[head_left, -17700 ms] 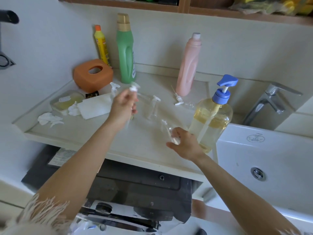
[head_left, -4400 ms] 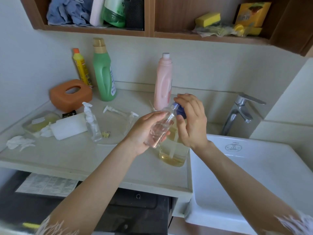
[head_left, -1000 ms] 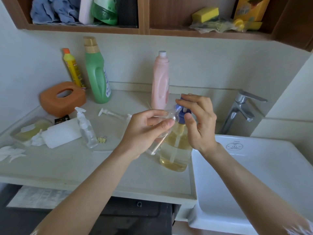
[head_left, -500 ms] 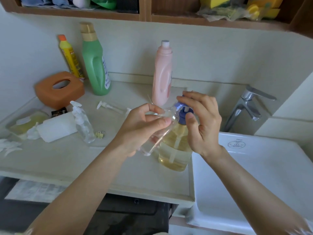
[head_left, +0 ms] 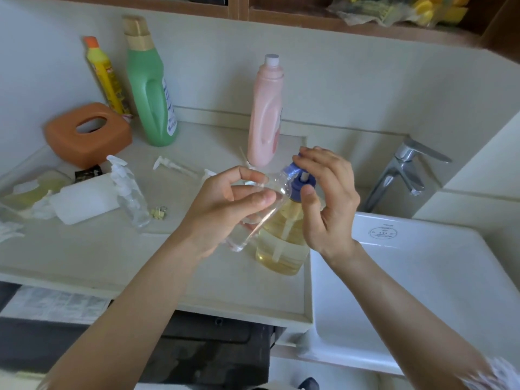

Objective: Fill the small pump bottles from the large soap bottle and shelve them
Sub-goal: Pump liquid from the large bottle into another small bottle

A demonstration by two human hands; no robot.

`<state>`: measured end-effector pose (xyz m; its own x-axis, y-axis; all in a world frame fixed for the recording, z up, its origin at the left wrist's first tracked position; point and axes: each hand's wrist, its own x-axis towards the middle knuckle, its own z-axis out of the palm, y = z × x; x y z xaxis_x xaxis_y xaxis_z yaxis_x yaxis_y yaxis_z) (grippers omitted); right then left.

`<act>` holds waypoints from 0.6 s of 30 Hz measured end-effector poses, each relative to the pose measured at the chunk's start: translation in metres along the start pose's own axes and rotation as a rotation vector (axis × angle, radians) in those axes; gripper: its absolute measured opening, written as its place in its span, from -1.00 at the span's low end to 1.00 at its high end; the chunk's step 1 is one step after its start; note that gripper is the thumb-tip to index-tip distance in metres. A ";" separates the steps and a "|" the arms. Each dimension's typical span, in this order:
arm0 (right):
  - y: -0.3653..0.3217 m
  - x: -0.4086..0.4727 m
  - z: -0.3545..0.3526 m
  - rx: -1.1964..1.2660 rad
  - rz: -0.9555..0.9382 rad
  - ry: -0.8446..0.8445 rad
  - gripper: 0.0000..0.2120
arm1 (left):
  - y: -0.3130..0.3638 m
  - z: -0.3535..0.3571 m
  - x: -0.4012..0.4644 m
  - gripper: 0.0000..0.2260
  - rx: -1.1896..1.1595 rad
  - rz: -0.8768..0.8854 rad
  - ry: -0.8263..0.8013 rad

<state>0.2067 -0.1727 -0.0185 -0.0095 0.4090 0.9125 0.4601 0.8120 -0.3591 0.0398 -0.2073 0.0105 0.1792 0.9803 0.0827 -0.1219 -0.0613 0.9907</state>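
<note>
My left hand [head_left: 225,209] grips a small clear bottle [head_left: 253,223], tilted with its open neck up against the blue pump spout of the large soap bottle [head_left: 281,249]. That large bottle stands on the counter beside the sink, holding yellow liquid. My right hand [head_left: 329,198] rests on top of the blue pump head [head_left: 299,182], fingers curled over it. A second small clear pump bottle [head_left: 130,198] stands capped at the left. A loose white pump [head_left: 171,164] lies on the counter behind my hands.
Against the wall stand a pink bottle [head_left: 266,114], a green bottle [head_left: 150,88] and a yellow bottle [head_left: 105,77]. An orange tissue box [head_left: 87,133], a white roll [head_left: 84,199] and a binder clip [head_left: 159,213] lie left. White sink [head_left: 416,282] and tap [head_left: 405,170] are right; wooden shelf [head_left: 281,16] overhead.
The view has tipped downward, so the shelf has slid toward the top edge. Both hands stay at the large bottle's pump, the small bottle still tilted under the spout.
</note>
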 end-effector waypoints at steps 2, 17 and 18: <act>0.002 0.000 0.002 -0.001 0.012 -0.001 -0.69 | -0.003 -0.001 0.000 -0.77 0.024 0.009 0.008; -0.021 0.018 -0.020 -0.111 0.111 -0.170 -0.63 | 0.003 0.007 -0.007 -0.81 0.009 -0.043 0.071; -0.022 0.018 -0.021 -0.103 0.120 -0.174 -0.63 | 0.003 0.007 -0.006 -0.82 0.008 -0.049 0.072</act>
<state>0.2148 -0.1919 0.0102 -0.0981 0.5725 0.8140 0.5553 0.7103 -0.4326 0.0455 -0.2152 0.0139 0.1138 0.9932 0.0264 -0.1066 -0.0142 0.9942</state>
